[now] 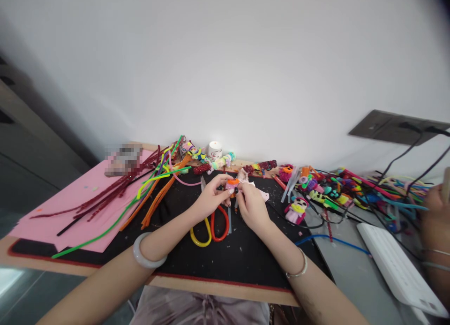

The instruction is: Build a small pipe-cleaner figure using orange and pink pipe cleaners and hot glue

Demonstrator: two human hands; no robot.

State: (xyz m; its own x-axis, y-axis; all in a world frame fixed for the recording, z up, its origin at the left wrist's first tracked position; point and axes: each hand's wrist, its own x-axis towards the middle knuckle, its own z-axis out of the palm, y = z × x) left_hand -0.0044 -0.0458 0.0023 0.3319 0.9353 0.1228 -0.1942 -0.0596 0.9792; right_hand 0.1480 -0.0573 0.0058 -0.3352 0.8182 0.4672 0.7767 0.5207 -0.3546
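Note:
My left hand [210, 196] and my right hand [251, 204] meet over the black mat [225, 254] and together pinch a small orange and pink pipe-cleaner figure [233, 184] with a dark bead on it. Scissors [211, 224] with one yellow and one red handle lie on the mat just under my hands. A pale bangle sits on my left wrist and a thin bracelet on my right.
Long pipe cleaners [140, 193] in red, green and orange lie across a pink sheet [70, 203] at left. Finished small figures [297, 210] and a heap of coloured pipe cleaners [355, 189] sit at right. A white keyboard [397, 264] and another person's hand [436, 212] are at far right.

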